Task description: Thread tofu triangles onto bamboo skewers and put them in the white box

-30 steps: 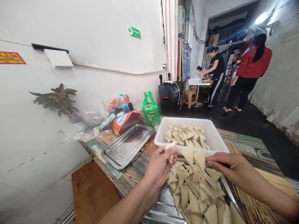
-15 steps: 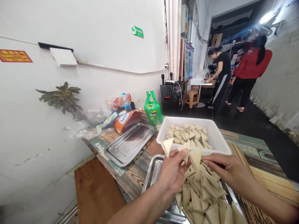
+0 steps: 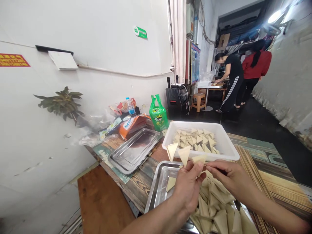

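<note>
Grip of the left hand (image 3: 187, 187) is clamped on the nearest of three beige triangular pieces (image 3: 184, 155) fanned in a row above the near steel tray (image 3: 158, 185). The right hand (image 3: 229, 177) pinches shut just beside it. Seemingly early going: a heap of loose triangles (image 3: 214, 208) fills that tray, and more lie in the far white plastic tub (image 3: 226, 143).

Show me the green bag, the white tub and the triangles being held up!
green bag (image 3: 158, 119): head view, on its printed front.
white tub (image 3: 226, 141): head view, on its right wall.
triangles (image 3: 184, 155): head view, on the middle one of three held up.
</note>
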Demonstrator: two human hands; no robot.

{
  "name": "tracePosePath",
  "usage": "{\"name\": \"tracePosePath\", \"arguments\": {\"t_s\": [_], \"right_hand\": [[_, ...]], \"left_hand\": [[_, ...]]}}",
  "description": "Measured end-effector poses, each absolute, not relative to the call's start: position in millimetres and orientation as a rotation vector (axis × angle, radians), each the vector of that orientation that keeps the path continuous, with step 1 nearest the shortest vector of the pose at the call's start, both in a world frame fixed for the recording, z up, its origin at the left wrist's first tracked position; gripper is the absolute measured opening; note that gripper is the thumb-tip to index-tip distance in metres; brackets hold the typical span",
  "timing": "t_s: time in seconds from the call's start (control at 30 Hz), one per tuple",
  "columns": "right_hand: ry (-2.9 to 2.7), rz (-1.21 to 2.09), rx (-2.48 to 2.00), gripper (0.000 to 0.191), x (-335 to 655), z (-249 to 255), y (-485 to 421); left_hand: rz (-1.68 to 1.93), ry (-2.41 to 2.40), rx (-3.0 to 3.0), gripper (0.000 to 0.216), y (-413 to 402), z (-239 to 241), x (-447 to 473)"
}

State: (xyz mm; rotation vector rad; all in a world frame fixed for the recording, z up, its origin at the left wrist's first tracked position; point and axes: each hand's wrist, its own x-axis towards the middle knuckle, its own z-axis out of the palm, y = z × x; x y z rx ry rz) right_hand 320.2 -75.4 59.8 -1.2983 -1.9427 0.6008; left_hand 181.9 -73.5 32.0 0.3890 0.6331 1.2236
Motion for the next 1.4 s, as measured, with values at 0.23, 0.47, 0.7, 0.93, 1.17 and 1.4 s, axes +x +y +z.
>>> {"name": "tracePosePath", "arguments": {"t_s": [0.23,0.47,0.7,0.93,1.17,1.4], "right_hand": [[-2.0,0.543,-1.28,0.022,318.6,55.7,-78.7],[-2.012,0.519,-1.283,0.022,316.1,53.4,-79.8],[-2.131,0.211,-1.532,0.028,342.1,74.2,-25.4],[-2.324,0.248,-1.566,0.018,344.7,61.4,35.5],[-2.449,0.17,-1.523,0.021,333.1,42.6,65.1],[-2.213,0.027,-1.711,0.029,381.8,54.8,4.4]], "left_hand": [[1.246,0.662,0.222,0.023,-72.6,36.4,177.9],[1.22,0.649,0.239,0.022,-72.2,40.4,168.0],[1.101,0.767,0.51,0.036,-84.1,47.4,146.1],[1.215,0.951,0.838,0.026,-89.0,28.4,116.0],[1.195,1.013,0.935,0.029,-89.1,15.6,109.8],[1.265,1.329,1.292,0.029,-95.4,30.9,81.4]]}}
